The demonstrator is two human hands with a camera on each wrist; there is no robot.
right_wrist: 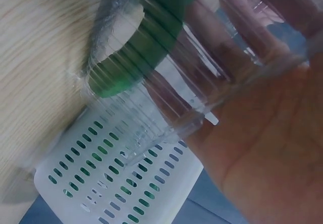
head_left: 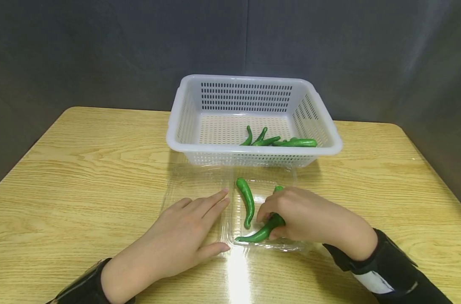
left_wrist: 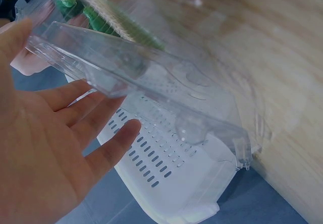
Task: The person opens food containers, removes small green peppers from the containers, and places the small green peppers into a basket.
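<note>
A clear plastic clamshell container lies unfolded on the table, its lid half (head_left: 194, 179) to the left and its base (head_left: 258, 198) to the right. My left hand (head_left: 188, 236) rests over the lid with fingers fairly straight, their tips near the fold. Inside the base, my right hand (head_left: 300, 215) grips a green chili pepper (head_left: 258, 234) with curled fingers and thumb. Another green chili pepper (head_left: 246, 198) lies lengthwise near the fold. A green end (head_left: 278, 188) shows beyond my right knuckles; whether it is a separate pepper is hidden. The right wrist view shows a pepper (right_wrist: 116, 77) through the ribbed wall.
Just behind the container stands a white slotted plastic basket (head_left: 253, 148), with several green peppers (head_left: 295, 142) toward its near right side. The wooden table (head_left: 82, 169) extends to both sides. A dark grey panel (head_left: 120, 50) rises behind it.
</note>
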